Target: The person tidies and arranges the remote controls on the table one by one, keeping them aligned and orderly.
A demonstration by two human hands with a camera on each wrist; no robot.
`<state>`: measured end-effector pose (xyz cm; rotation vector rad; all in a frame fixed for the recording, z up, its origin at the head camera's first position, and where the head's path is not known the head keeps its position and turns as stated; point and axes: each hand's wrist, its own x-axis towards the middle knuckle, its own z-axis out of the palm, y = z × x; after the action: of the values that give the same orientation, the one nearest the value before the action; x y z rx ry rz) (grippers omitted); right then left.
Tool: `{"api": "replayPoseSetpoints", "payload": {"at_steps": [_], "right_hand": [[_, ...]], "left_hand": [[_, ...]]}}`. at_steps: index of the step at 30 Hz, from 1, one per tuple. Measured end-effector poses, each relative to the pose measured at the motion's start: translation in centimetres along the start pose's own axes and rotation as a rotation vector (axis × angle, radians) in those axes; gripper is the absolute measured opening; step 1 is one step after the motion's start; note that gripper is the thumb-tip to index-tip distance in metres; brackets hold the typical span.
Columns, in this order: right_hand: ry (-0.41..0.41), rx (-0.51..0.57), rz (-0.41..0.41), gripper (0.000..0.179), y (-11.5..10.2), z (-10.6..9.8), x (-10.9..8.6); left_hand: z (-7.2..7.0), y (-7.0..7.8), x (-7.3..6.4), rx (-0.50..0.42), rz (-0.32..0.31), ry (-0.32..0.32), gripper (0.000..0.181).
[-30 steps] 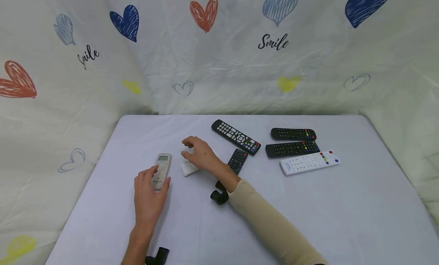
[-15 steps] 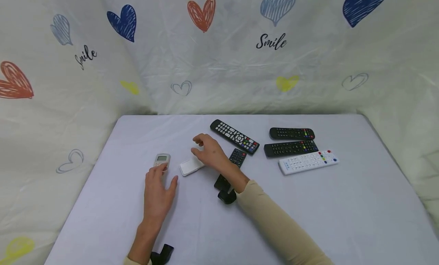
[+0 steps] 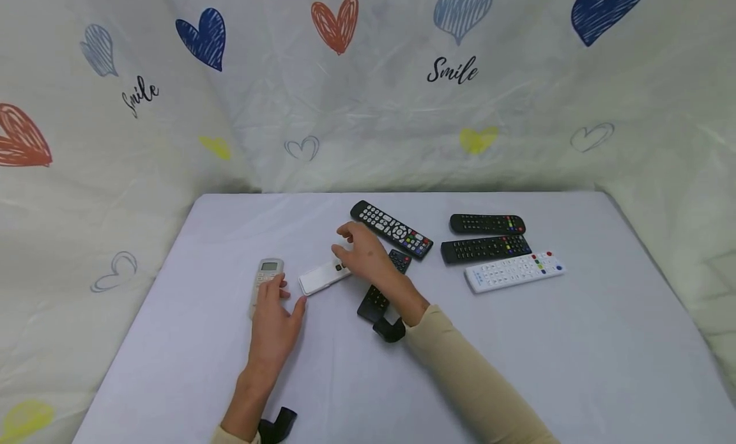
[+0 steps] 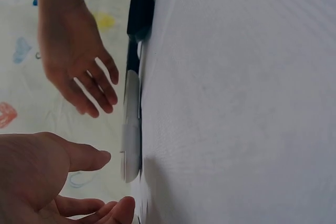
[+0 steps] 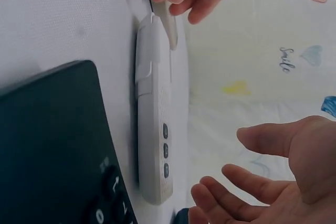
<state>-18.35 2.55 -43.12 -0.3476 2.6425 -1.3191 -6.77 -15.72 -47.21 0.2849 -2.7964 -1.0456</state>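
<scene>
My left hand [image 3: 273, 329] hovers with loosely bent fingers over the right side of a pale remote with a small screen [image 3: 270, 266], partly covering it. Whether the fingertips touch it I cannot tell. A white remote [image 3: 322, 280] lies slantwise on the table between my hands; its buttons show in the right wrist view. Above its right end is my right hand [image 3: 366, 255], fingers loosely curved and nothing held. That hand stands apart from the white remote [image 5: 155, 124] in the right wrist view. A black remote [image 3: 374, 303] lies beneath my right wrist, its middle hidden.
A long black remote [image 3: 393, 229] lies behind my right hand. Farther right, two black remotes, one at the back [image 3: 487, 224] and one nearer [image 3: 485, 249], lie beside a white remote with coloured buttons [image 3: 514, 271]. A heart-printed curtain hangs behind the white table [image 3: 517, 354].
Both hands have moved to the right. The right hand has uncovered more of the white remote, while the left has slid toward the right edge of the screen remote. The remotes appear to stay put.
</scene>
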Motion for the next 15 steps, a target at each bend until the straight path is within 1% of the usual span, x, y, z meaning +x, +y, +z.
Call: {"api": "replayPoseSetpoints", "payload": {"at_steps": [3,7,12,15], "right_hand": [[0.019,0.000,0.007,0.042,0.05,-0.35,-0.17],[0.023,0.015,0.009,0.042,0.17,-0.57,-0.32],[0.027,0.003,0.029,0.043,0.47,-0.79,-0.65],[0.030,-0.004,0.035,0.044,0.53,-1.02,-0.85]], "left_hand": [[-0.03,0.20,0.10,-0.004,0.001,-0.007,0.064],[-0.03,0.27,0.17,-0.005,-0.010,-0.029,0.065],[0.07,0.23,0.32,0.014,-0.018,-0.059,0.066],[0.13,0.28,0.59,0.032,-0.011,-0.070,0.067]]}}
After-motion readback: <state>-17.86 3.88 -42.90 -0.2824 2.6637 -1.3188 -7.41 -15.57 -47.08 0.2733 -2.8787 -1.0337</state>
